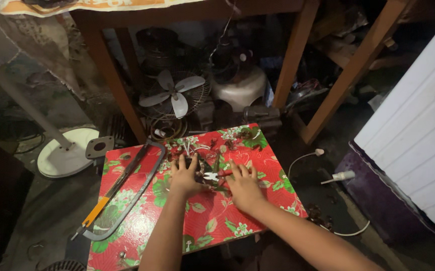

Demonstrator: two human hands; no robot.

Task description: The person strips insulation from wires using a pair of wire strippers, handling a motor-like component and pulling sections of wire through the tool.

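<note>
small metal part point(210, 176) — between both hands, touched

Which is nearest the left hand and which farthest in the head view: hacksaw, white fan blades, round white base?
From the left hand:
1. Hacksaw, on the floral board to its left.
2. White fan blades, beyond it under the table.
3. Round white base, on the floor, far left.

A hacksaw point(122, 193) with an orange handle lies on the left of the floral desk point(212, 221). Beyond the desk stands a small fan point(174, 95); left of it, a white round base point(67, 150).
</note>
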